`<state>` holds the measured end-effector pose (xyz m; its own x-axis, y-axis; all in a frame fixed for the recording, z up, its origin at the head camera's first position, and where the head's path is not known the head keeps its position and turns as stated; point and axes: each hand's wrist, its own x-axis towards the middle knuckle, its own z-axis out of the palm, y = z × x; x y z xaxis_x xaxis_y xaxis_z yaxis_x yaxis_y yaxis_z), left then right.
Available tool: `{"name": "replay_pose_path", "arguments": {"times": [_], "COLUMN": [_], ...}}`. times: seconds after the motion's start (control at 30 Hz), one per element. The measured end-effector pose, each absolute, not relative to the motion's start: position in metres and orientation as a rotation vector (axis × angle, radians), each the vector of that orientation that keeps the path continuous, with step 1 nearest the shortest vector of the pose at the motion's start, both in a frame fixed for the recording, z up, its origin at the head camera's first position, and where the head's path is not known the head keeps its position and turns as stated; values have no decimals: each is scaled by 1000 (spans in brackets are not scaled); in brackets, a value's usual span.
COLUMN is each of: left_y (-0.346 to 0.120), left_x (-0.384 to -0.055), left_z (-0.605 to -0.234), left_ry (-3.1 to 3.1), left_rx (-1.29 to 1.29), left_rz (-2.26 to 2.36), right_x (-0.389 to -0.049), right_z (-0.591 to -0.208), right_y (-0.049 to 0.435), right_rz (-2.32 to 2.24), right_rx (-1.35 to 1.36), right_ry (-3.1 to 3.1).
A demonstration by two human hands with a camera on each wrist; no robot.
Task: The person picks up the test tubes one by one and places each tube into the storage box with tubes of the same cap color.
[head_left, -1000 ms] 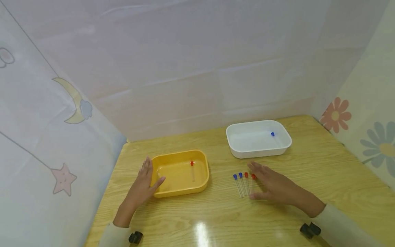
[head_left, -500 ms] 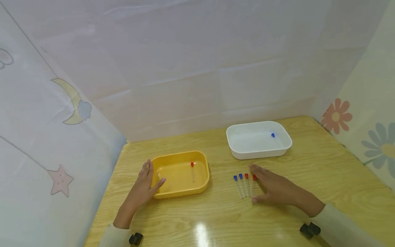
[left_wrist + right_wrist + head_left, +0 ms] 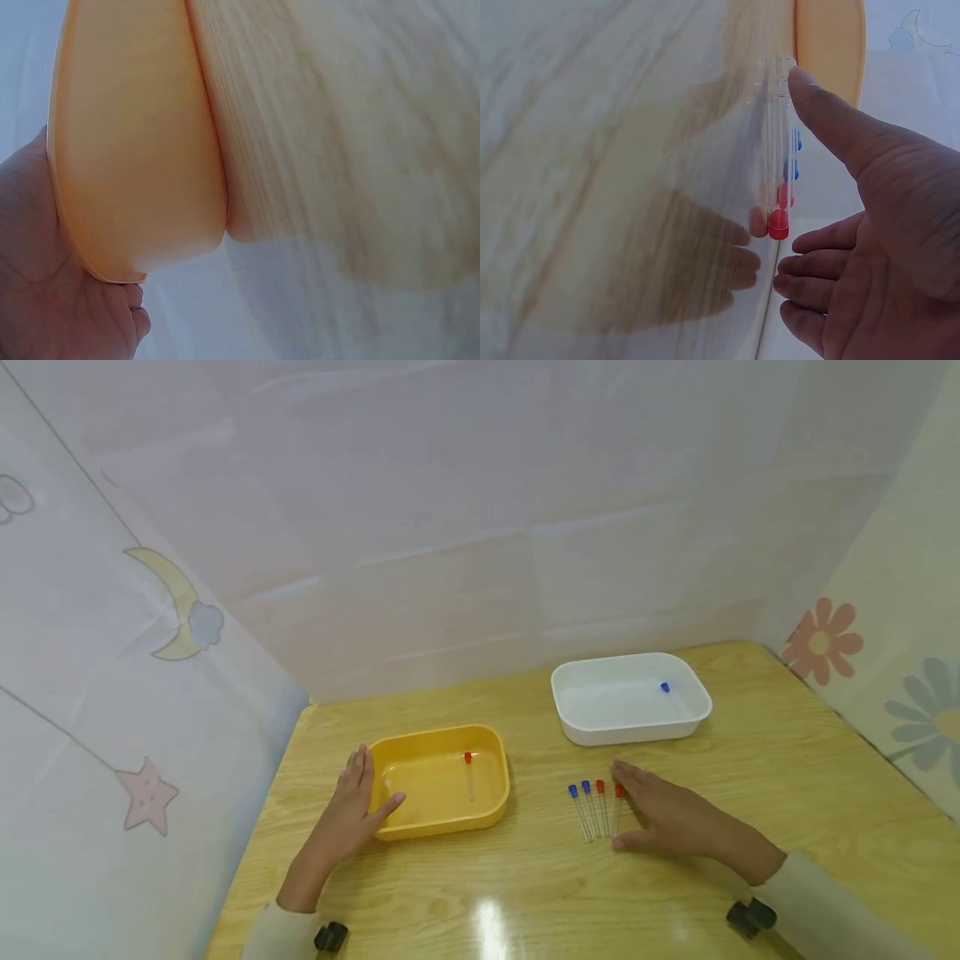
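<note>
My left hand (image 3: pixel 341 814) rests against the left end of a yellow tray (image 3: pixel 450 825), fingers straight along its outside and thumb over the rim. Inside that tray lies a clear tube with a red cap (image 3: pixel 468 758). Several slim clear tubes lie side by side on the table, two with blue caps (image 3: pixel 573 791) and two with red. My right hand (image 3: pixel 675 814) is spread beside them, thumb and fingers around the rightmost red-capped tube (image 3: pixel 778 223) without gripping it. The right wrist view shows the thumb near that tube's lower end; whether they touch I cannot tell.
A white tray (image 3: pixel 633 733) stands behind the tubes, with a blue-capped tube (image 3: pixel 665 687) inside. The wooden table (image 3: pixel 420 893) meets a pale cloth wall (image 3: pixel 450 568) at the back. Printed cloth hangs at both sides.
My right hand has shifted slightly right, uncovering more of the rightmost red-capped tube. My left hand stays on the yellow tray, and the tubes and trays have not visibly moved.
</note>
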<state>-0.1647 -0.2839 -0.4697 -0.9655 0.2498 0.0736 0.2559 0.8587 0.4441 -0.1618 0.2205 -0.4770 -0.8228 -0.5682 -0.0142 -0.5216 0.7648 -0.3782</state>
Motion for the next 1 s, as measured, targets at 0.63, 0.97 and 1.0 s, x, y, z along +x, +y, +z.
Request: {"name": "replay_pose_path", "arguments": {"times": [0.63,0.97,1.0], "left_y": [-284,-284,-285], "left_x": [-158,-157,-157], "left_z": [-471,-469,-469], "left_ry": [-3032,-3040,-3038], "left_rx": [-382,-380,-379], "left_rz": [-728,-748,-748], "right_x": [-159,-158,-158], "right_z": [-479,-483,-484], "right_y": [219,217,216], "right_rz": [-557,-552,-554], "right_rx": [-800,-805,-798], "right_ry": [2817,2869,2872]}}
